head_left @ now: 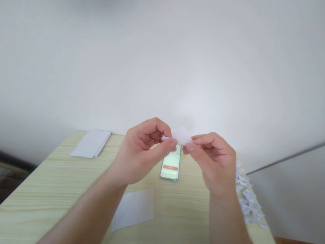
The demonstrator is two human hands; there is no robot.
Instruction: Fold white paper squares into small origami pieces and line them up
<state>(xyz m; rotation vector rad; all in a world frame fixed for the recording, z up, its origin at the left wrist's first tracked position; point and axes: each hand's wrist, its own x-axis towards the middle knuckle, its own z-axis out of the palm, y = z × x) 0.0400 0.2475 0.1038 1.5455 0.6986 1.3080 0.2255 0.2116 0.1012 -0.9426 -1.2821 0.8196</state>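
Between my two hands a small folded piece of white paper [182,136] is held up above the far part of the table. My left hand [144,151] pinches its left end between thumb and fingers. At the other end, the thumb and fingers of my right hand [214,159] are closed on the paper's right corner. The paper has a pointed top and a flat lower edge; its finer folds are too blurred to make out. Below my left wrist, a white paper sheet [135,209] lies flat on the table, partly covered by my forearm.
A lit phone [170,167] lies on the wooden table [176,215], its top behind my hands. At the back left is a stack of white paper [90,143]. Several folded paper pieces [249,201] line the right edge. A white wall [168,61] rises behind.
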